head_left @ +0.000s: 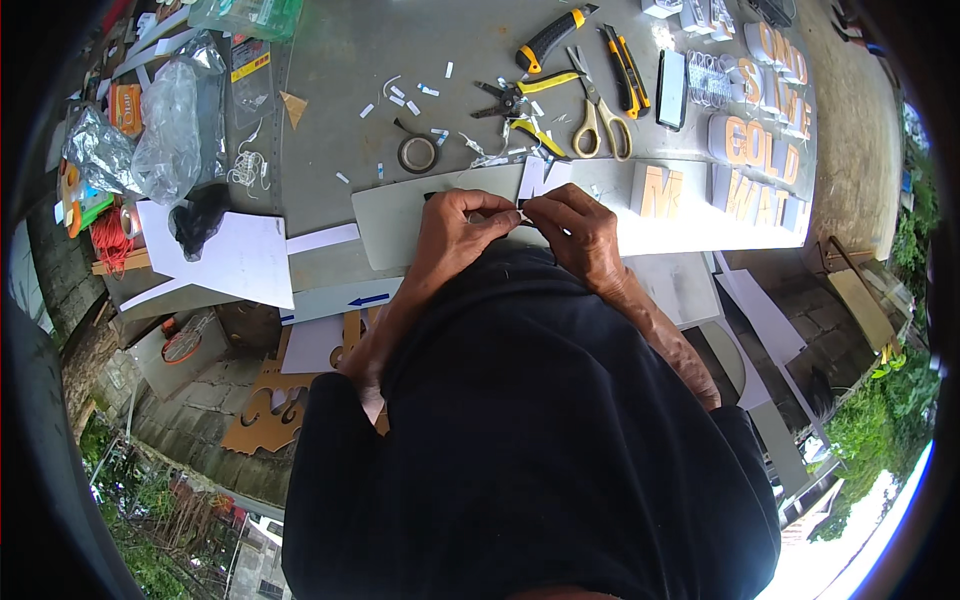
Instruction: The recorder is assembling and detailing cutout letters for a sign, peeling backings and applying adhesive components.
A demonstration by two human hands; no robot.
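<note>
Close in front of my body, both hands meet over a long pale board point(385, 222). My left hand point(460, 226) pinches with thumb and index finger at a tiny whitish piece point(521, 213). From the other side, my right hand point(580, 232) is closed in a pinch on the same spot, so the fingers cover most of it and its kind cannot be made out. A dark bit shows beside the fingertips. Just beyond the hands stands a white block letter point(545, 176). To its right on the board is another block letter point(657, 192) with an orange face.
Beyond lie a tape roll point(404, 158), wire strippers point(510, 101), scissors point(598, 104), a cutter knife point(624, 72) and a yellow-black knife point(546, 42). A phone point(671, 88) and orange-faced letters point(745, 140) stand right. Plastic bags point(168, 135) and white sheet point(245, 255) lie left.
</note>
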